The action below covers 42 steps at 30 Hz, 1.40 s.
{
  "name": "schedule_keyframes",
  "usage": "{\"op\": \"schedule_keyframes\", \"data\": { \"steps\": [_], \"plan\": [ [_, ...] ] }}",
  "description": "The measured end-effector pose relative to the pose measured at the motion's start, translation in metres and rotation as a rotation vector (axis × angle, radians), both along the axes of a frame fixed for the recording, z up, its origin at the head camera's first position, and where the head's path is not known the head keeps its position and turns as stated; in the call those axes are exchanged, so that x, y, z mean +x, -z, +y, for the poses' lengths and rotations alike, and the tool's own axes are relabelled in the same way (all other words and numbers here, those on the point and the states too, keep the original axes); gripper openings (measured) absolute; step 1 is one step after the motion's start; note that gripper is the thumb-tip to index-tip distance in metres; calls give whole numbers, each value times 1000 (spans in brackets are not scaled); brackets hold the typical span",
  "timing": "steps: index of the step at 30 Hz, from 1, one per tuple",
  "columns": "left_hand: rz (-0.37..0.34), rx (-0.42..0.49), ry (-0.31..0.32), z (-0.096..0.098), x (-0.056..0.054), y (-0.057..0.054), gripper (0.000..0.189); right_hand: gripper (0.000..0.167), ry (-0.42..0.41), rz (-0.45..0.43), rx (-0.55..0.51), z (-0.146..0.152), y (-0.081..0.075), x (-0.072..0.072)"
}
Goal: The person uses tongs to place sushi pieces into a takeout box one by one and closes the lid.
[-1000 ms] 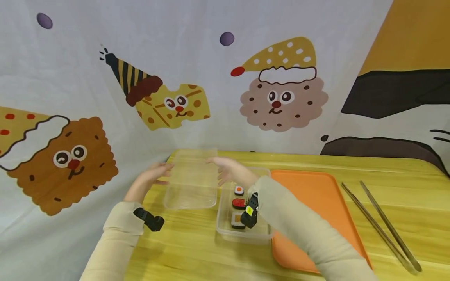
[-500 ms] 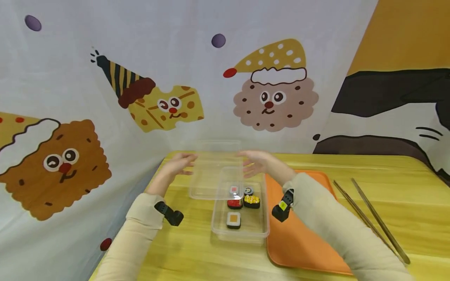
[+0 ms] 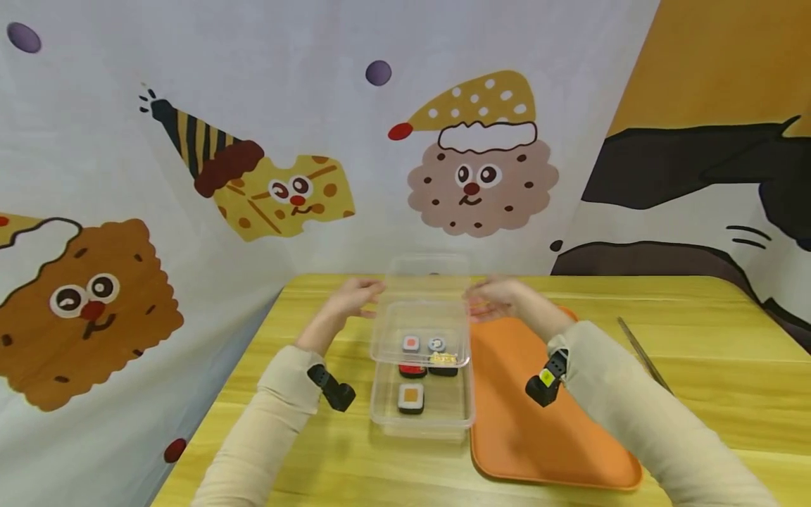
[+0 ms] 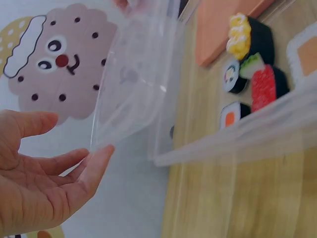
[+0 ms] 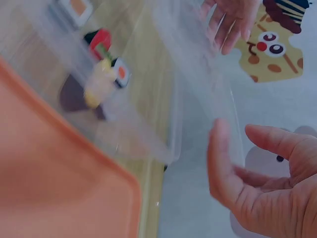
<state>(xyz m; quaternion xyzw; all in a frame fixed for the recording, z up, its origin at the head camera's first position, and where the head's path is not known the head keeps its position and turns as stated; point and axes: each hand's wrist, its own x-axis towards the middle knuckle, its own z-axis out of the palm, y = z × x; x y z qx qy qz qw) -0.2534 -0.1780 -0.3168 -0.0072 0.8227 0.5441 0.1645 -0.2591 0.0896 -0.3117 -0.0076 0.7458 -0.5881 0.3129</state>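
Between my two hands is a clear plastic lid, held by its left and right sides above a clear plastic box. My left hand has its fingertips at the lid's left edge, with the thumb raised on the other side of that edge. On the right edge, my right hand holds the lid between thumb and fingers. Inside the box lie several sushi pieces, among them a square roll, a red-topped piece and a yellow-topped piece. The lid overlaps the far half of the box in the head view.
An orange tray lies right beside the box on the wooden table. Metal tongs lie farther right, partly hidden by the right sleeve. A curtain with cartoon prints hangs behind the table.
Both hands have carried the lid rightward, from left of the box to above it. The view has turned slightly right, and the right forearm now uncovers the sushi pieces.
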Motion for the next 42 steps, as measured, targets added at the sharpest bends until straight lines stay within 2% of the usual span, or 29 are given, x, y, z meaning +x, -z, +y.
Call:
{"op": "schedule_keyframes", "data": {
  "steps": [3,7,12,15,18,20,23,26,28,32,36,39,42],
  "plan": [
    [11,12,17,6,1,6,49,48,-39,37,4,10,5,-1],
    [29,37,77,9,3,12,46,51,-56,101,-13,24,7,-3],
    [68,20,148,6,5,13,38,46,-77,167,-63,37,1,-3],
    [156,24,164,2,9,6,35,38,-85,219,-111,41,-8,-1],
    [309,43,161,-1,12,-2,31,33,-90,326,-136,44,-15,1],
    [402,51,158,-3,13,-5,27,31,-104,420,-111,44,-17,3],
    [515,38,165,-7,15,-4,21,29,-118,535,-43,42,-15,7],
    [574,35,178,-12,17,2,20,29,-129,600,-5,38,-8,10],
    [588,36,174,-15,19,7,20,26,-136,619,-23,36,-2,11],
    [537,62,149,-20,23,16,21,18,-142,586,-107,32,8,11],
    [475,43,127,-23,27,25,23,27,-74,485,-147,26,15,13],
    [489,42,124,-24,29,32,24,39,-30,407,-156,20,20,15],
    [506,49,109,-24,30,40,23,44,-9,337,-186,15,22,17]
  ]
}}
